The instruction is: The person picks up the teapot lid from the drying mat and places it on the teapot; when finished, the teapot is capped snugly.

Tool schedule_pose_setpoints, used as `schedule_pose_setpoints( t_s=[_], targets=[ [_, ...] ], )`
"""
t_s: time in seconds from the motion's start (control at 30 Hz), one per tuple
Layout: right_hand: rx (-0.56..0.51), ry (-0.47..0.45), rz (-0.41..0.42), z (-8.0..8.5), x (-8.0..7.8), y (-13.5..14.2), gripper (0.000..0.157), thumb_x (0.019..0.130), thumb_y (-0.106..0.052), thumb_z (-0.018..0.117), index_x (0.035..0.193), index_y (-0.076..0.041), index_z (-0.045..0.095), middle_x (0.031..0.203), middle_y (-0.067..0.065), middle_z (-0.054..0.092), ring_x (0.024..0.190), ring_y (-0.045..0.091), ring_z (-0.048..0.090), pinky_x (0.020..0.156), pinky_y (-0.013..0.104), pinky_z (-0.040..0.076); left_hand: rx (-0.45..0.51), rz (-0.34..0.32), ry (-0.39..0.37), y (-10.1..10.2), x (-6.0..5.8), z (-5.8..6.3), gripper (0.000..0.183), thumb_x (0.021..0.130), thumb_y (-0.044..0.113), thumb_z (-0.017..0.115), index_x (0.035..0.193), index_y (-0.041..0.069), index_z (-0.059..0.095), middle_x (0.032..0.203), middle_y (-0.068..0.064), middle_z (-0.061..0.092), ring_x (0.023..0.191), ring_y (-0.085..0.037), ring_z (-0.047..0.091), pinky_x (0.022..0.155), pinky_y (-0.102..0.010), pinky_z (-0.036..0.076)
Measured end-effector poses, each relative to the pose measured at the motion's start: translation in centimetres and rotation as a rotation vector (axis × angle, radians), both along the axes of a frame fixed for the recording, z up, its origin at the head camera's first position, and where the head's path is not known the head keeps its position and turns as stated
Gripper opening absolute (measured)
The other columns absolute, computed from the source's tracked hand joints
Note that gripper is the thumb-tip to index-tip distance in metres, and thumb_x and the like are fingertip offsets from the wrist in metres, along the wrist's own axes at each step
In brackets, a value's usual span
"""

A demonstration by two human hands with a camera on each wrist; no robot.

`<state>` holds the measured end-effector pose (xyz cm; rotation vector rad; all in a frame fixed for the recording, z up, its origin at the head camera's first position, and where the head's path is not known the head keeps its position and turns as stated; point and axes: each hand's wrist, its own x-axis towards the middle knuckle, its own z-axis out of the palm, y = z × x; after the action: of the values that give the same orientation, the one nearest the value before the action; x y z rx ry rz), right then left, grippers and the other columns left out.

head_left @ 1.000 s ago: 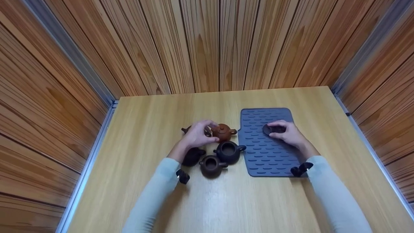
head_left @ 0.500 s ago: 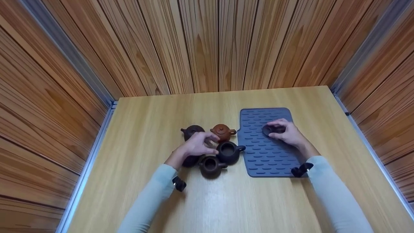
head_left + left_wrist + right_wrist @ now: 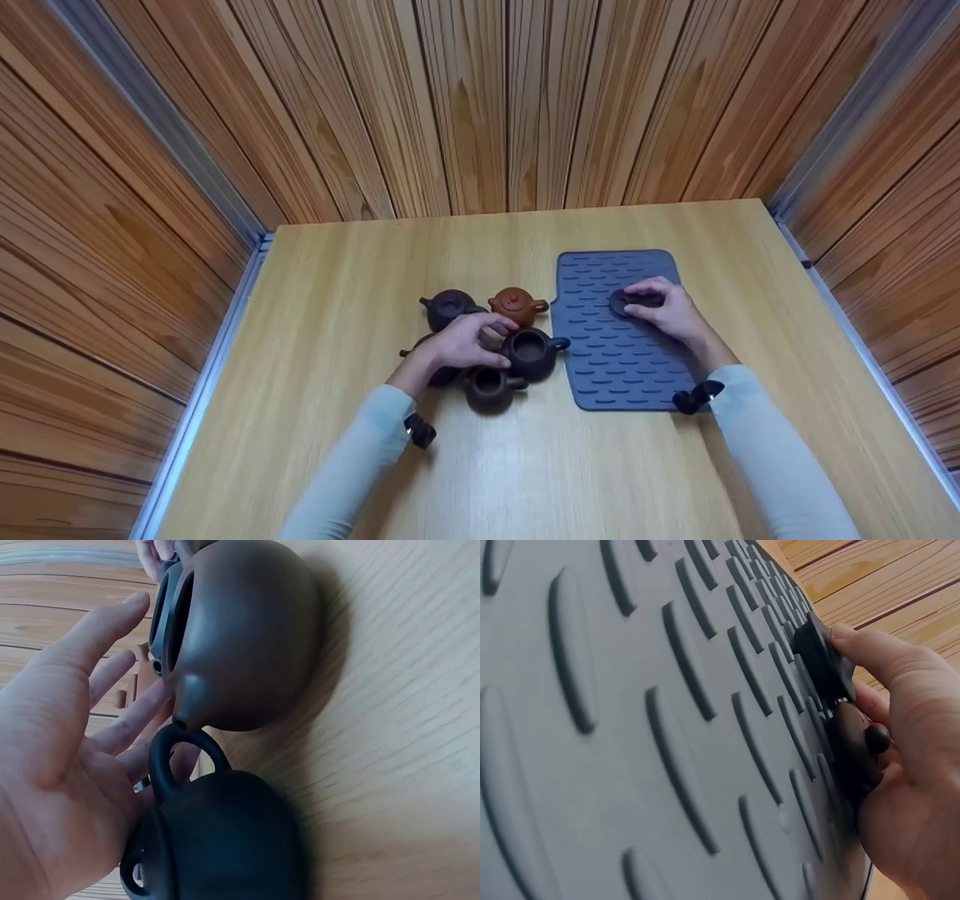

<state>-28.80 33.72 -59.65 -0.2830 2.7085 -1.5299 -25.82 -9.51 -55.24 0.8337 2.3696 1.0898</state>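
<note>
In the head view my left hand [image 3: 466, 343] hovers among a cluster of small teapots, thumb and fingers spread, gripping nothing. The left wrist view shows it beside a lidless brown teapot [image 3: 251, 637] and a black teapot [image 3: 225, 840] with a loop handle; whether fingers touch them is unclear. A lidless black teapot [image 3: 531, 354] lies just right of its fingertips. My right hand [image 3: 671, 309] rests at the grey ridged mat [image 3: 607, 375], its thumb and fingers pinching a dark teapot lid [image 3: 825, 656]. Under the palm sits a brown knobbed lid [image 3: 859, 739].
Behind the left hand stand an orange-brown lidded teapot [image 3: 515, 304] and a dark teapot [image 3: 448, 306]. The teapots stand close together at the mat's left edge on a wooden table [image 3: 337, 300]. Wood-panelled walls [image 3: 480, 105] enclose the table.
The left hand has drawn back from the orange-brown teapot toward the lidless teapots, uncovering the dark teapot at the back left. The right hand has barely moved on the mat.
</note>
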Motion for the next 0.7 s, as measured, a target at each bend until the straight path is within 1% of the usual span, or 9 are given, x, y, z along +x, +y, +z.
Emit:
schedule_pose_setpoints(
  t_s=[0.1, 0.17, 0.23, 0.27, 0.33, 0.4, 0.47, 0.5, 0.7],
  targets=[
    [0.020, -0.002, -0.006, 0.0, -0.1, -0.1, 0.035, 0.101, -0.009, 0.084, 0.134, 0.003, 0.079, 0.142, 0.026, 0.070, 0.128, 0.017, 0.058, 0.117, 0.030, 0.038, -0.017, -0.007, 0.035, 0.0, -0.3, -0.7, 0.059, 0.093, 0.028, 0.092, 0.147, 0.013, 0.070, 0.142, -0.015, 0.077, 0.136, -0.033, 0.073, 0.121, -0.051, 0.055],
    [0.029, 0.002, 0.000, 0.0, -0.2, -0.1, 0.034, 0.102, -0.008, 0.083, 0.134, 0.002, 0.079, 0.141, 0.026, 0.071, 0.129, 0.020, 0.058, 0.117, 0.028, 0.037, -0.012, -0.003, 0.064, -0.1, -1.2, -2.5, 0.059, 0.091, 0.034, 0.094, 0.145, 0.020, 0.072, 0.142, -0.009, 0.078, 0.137, -0.029, 0.072, 0.122, -0.050, 0.054],
    [0.027, 0.004, 0.008, 0.0, -0.2, -0.1, 0.033, 0.102, -0.006, 0.082, 0.133, 0.002, 0.080, 0.141, 0.026, 0.072, 0.131, 0.022, 0.059, 0.116, 0.024, 0.036, -0.029, 0.005, 0.075, 0.0, -1.1, -2.6, 0.059, 0.091, 0.034, 0.094, 0.144, 0.021, 0.072, 0.143, -0.008, 0.077, 0.138, -0.029, 0.071, 0.124, -0.051, 0.052],
    [0.025, 0.007, 0.014, 0.0, -0.2, -0.1, 0.032, 0.102, -0.005, 0.081, 0.133, 0.002, 0.080, 0.142, 0.026, 0.072, 0.132, 0.024, 0.060, 0.116, 0.022, 0.036, -0.034, 0.003, 0.102, 0.0, -1.5, -3.6, 0.060, 0.090, 0.038, 0.095, 0.144, 0.023, 0.073, 0.142, -0.006, 0.077, 0.138, -0.026, 0.071, 0.124, -0.049, 0.051],
    [0.012, 0.010, 0.022, 0.0, -0.2, -0.2, 0.032, 0.102, -0.003, 0.080, 0.134, 0.002, 0.080, 0.143, 0.026, 0.072, 0.134, 0.024, 0.060, 0.116, 0.019, 0.035, -0.044, 0.007, 0.097, 0.1, -1.3, -3.3, 0.060, 0.090, 0.036, 0.095, 0.144, 0.022, 0.073, 0.143, -0.008, 0.077, 0.139, -0.029, 0.069, 0.125, -0.052, 0.049],
    [-0.002, 0.009, 0.024, 0.0, -0.2, -0.2, 0.032, 0.102, -0.001, 0.079, 0.134, 0.002, 0.080, 0.144, 0.025, 0.073, 0.135, 0.020, 0.060, 0.115, 0.016, 0.035, -0.063, 0.011, 0.100, 0.4, -0.8, -2.3, 0.059, 0.092, 0.034, 0.094, 0.145, 0.020, 0.072, 0.143, -0.011, 0.077, 0.139, -0.031, 0.068, 0.125, -0.053, 0.049],
    [-0.010, 0.011, 0.021, -0.1, -0.2, -0.3, 0.031, 0.102, 0.001, 0.078, 0.133, 0.003, 0.080, 0.144, 0.026, 0.073, 0.132, 0.011, 0.060, 0.113, 0.014, 0.036, -0.062, 0.013, 0.117, 0.3, -1.3, -3.4, 0.059, 0.091, 0.037, 0.095, 0.144, 0.024, 0.073, 0.142, -0.008, 0.077, 0.138, -0.028, 0.069, 0.124, -0.051, 0.050],
    [-0.015, 0.013, 0.018, -0.1, -0.2, -0.3, 0.031, 0.102, 0.002, 0.078, 0.132, 0.003, 0.080, 0.144, 0.026, 0.073, 0.130, 0.006, 0.059, 0.111, 0.013, 0.038, -0.061, 0.021, 0.108, 0.4, -1.1, -3.1, 0.058, 0.091, 0.034, 0.095, 0.144, 0.025, 0.073, 0.141, -0.008, 0.078, 0.137, -0.029, 0.069, 0.123, -0.052, 0.050],
    [-0.025, 0.049, 0.024, -0.1, -0.2, -0.4, 0.029, 0.100, 0.005, 0.078, 0.129, 0.005, 0.081, 0.141, 0.028, 0.074, 0.120, -0.005, 0.059, 0.100, 0.011, 0.046, -0.051, 0.035, 0.203, 0.4, -2.5, -6.5, 0.056, 0.090, 0.037, 0.096, 0.141, 0.029, 0.074, 0.135, -0.004, 0.080, 0.130, -0.024, 0.071, 0.116, -0.050, 0.054]
  ],
)
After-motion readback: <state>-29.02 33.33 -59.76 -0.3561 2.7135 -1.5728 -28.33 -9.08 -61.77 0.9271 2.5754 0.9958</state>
